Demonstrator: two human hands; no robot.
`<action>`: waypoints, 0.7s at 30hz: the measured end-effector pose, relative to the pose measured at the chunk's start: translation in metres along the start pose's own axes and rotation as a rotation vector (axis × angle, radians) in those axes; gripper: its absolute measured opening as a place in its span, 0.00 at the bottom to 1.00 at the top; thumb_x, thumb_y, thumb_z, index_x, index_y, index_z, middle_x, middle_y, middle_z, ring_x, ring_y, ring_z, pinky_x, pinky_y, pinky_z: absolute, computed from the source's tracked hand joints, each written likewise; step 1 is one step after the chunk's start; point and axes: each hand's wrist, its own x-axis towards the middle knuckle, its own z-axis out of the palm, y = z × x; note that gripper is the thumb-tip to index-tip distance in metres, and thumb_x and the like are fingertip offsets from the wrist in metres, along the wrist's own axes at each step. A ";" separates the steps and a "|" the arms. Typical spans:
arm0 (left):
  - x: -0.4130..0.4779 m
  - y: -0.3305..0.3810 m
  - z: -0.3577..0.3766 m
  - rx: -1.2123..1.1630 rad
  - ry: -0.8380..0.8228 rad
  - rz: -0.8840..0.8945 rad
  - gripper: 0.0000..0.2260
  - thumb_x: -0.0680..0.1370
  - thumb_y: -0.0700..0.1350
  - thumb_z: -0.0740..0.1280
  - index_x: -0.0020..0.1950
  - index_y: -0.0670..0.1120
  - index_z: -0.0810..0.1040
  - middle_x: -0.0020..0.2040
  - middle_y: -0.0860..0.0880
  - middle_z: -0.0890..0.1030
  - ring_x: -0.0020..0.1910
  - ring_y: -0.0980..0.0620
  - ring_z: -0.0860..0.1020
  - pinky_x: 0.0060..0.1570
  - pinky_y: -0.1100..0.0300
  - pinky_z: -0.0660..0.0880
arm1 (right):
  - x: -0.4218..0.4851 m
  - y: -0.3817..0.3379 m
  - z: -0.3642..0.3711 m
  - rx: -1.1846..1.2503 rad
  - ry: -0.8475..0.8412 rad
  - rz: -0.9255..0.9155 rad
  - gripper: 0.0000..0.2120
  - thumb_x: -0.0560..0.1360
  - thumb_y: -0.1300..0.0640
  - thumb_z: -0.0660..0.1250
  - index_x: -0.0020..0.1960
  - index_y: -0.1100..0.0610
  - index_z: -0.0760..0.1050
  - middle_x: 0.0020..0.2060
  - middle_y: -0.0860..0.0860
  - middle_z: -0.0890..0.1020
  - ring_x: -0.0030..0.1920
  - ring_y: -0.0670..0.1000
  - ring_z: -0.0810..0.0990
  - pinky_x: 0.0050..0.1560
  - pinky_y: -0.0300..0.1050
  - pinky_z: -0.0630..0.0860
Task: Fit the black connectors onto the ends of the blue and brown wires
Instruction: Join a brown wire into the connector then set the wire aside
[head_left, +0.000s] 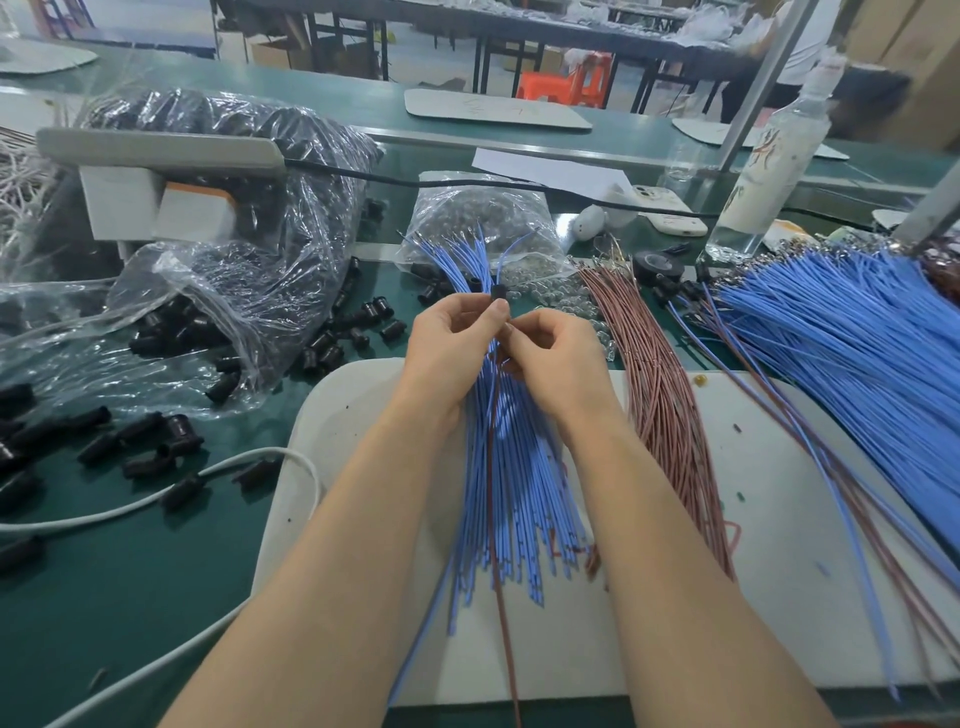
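Observation:
My left hand (452, 348) grips a bundle of blue wires (511, 467) and holds a small black connector (499, 292) at its thumb tip. A blue wire curves up out of the connector's top. My right hand (553, 358) pinches a thin brown wire (496, 597) just below the connector; that wire trails down off the white board (769, 545). Loose black connectors (358, 325) lie scattered on the green table to the left. A bundle of brown wires (660, 395) lies right of my hands, and a large fan of blue wires (857, 353) lies at the far right.
Clear plastic bags of black connectors (244, 218) fill the left side. A bag of small clear parts (483, 218) lies behind my hands. A phone (670, 208), a roll of black tape (658, 264) and a plastic bottle (769, 171) stand at the back right. A white cable (156, 499) crosses the left front.

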 end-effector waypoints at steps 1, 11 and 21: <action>0.000 0.000 0.000 -0.001 -0.006 0.003 0.01 0.77 0.41 0.68 0.46 0.46 0.77 0.42 0.48 0.80 0.40 0.57 0.78 0.35 0.72 0.74 | 0.001 0.001 0.000 -0.004 0.005 -0.004 0.11 0.79 0.60 0.62 0.56 0.66 0.77 0.43 0.53 0.75 0.45 0.48 0.72 0.34 0.28 0.64; 0.000 -0.001 0.000 -0.050 0.021 0.006 0.01 0.77 0.40 0.69 0.46 0.46 0.78 0.41 0.49 0.81 0.40 0.56 0.78 0.38 0.70 0.74 | -0.002 -0.006 0.002 0.023 -0.020 0.019 0.11 0.79 0.60 0.62 0.55 0.67 0.77 0.42 0.54 0.77 0.43 0.49 0.74 0.46 0.39 0.70; -0.004 0.001 0.002 -0.103 0.037 0.036 0.02 0.76 0.38 0.68 0.45 0.45 0.78 0.37 0.50 0.80 0.33 0.59 0.77 0.36 0.68 0.75 | -0.003 -0.005 0.002 0.081 -0.068 0.031 0.11 0.79 0.63 0.62 0.55 0.70 0.75 0.42 0.56 0.77 0.43 0.51 0.74 0.40 0.38 0.70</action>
